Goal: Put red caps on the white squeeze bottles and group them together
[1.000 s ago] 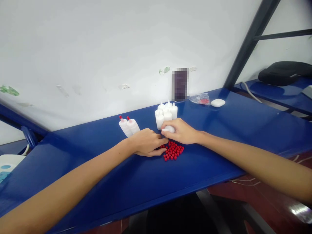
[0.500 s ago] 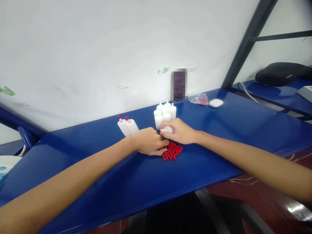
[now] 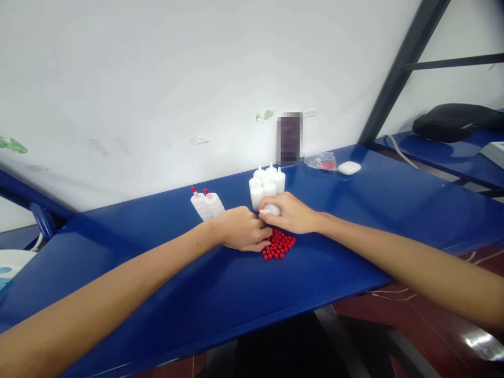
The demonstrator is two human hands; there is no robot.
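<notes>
My right hand (image 3: pixel 291 212) is wrapped round a small white bottle (image 3: pixel 271 210) lying sideways, its tip pointing left. My left hand (image 3: pixel 241 229) is closed in a pinch right at that tip; what it pinches is hidden by the fingers. Just below both hands lies a pile of several small red caps (image 3: pixel 279 245) on the blue table (image 3: pixel 157 283). Behind my right hand stands a cluster of several uncapped white bottles (image 3: pixel 266 184). Two white bottles with red caps (image 3: pixel 207 203) lie to the left of it.
At the back against the white wall stand a blurred dark object (image 3: pixel 290 138), a clear plastic bag with red bits (image 3: pixel 323 160) and a white earbud case (image 3: pixel 349 167). A dark metal post (image 3: pixel 397 79) rises on the right. A black cushion (image 3: pixel 452 121) lies on the neighbouring blue table.
Both hands stay together at the bottle's tip above the red caps; only slight shifts of fingers and view.
</notes>
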